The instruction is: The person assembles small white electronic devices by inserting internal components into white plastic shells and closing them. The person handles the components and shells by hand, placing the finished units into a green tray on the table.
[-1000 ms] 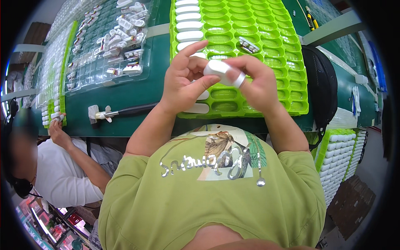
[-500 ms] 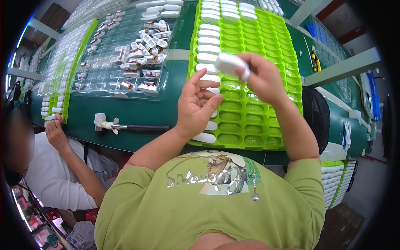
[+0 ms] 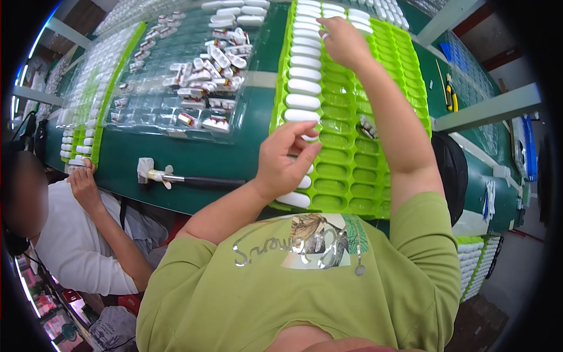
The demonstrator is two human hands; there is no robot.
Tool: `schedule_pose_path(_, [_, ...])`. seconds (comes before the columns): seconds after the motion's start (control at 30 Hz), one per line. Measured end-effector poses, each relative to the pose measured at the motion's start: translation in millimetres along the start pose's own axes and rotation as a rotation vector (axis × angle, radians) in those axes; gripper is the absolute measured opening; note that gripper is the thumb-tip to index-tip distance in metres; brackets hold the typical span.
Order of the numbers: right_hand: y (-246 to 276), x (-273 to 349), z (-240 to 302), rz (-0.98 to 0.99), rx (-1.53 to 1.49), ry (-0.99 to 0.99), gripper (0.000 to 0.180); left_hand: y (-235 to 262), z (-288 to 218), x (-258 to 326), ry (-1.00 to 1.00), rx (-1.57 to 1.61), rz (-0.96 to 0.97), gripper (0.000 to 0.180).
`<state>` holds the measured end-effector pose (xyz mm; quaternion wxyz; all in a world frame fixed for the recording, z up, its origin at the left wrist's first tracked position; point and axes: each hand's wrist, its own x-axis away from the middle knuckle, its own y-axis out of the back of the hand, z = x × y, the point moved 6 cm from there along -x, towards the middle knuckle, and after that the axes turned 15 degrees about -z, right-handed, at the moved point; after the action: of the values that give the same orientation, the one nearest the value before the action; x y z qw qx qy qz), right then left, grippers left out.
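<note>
My left hand [image 3: 287, 158] hovers at the near left of a lime-green tray [image 3: 277, 120], thumb apart from its loosely curved fingers, holding nothing. Beneath and beside it runs a column of white oval cases [image 3: 304, 87]. My right hand [image 3: 343, 42] reaches to the tray's far part, its bent fingers down at the second column. What they hold is hidden by the hand; a ring shows on one finger. More white cases [image 3: 359, 20] lie in the third column. A small white-and-dark part [image 3: 368, 128] lies in the tray beside my right forearm.
A clear tray [image 3: 158, 88] at left holds a heap of white parts [image 3: 214, 73]. A hammer [image 3: 193, 179] with a wrapped head lies nearby. At far left, a co-worker's hand [image 3: 85, 182] works at another green tray [image 3: 97, 132]. Yellow-handled pliers [image 3: 450, 97] lie at right.
My right hand has moved away from me over the tray with the white case, which no longer shows. A small white-and-dark part now shows in the tray. My left hand stays nearly in place.
</note>
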<state>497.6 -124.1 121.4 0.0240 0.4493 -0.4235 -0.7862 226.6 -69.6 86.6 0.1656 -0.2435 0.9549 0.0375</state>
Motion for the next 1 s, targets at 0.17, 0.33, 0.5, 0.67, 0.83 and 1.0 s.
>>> schedule_pose_path(0.17, [90.5,68.8,-7.1,0.509,-0.159,-0.210,0.022,-0.4,2.0,2.2,-0.011,0.009,-0.043,0.029])
schedule_pose_path(0.33, [120.8,141.8,-18.6,0.520,0.082,-0.163,0.019,-6.4,7.1,0.5,-0.017,-0.028,-0.014,0.022])
schedule_pose_path(0.5, [129.4,159.1,-21.5,0.404,-0.078,-0.350,0.027,-4.4,14.1,-4.3,-0.003,-0.010,-0.021,0.020])
schedule_pose_path(0.67, [129.6,168.2,-1.4,0.484,-1.026,-0.874,0.029,-7.8,4.6,-1.9,0.206,0.102,0.015,0.021])
schedule_pose_path(0.83, [136.8,180.1,64.6,0.463,-1.501,-1.068,0.032,-24.0,-12.0,4.0,0.481,0.303,0.099,0.027])
schedule_pose_path(1.0, [129.6,181.1,77.6,0.380,-1.436,-1.000,0.034,-18.8,-6.7,6.9,0.681,0.461,0.106,0.031])
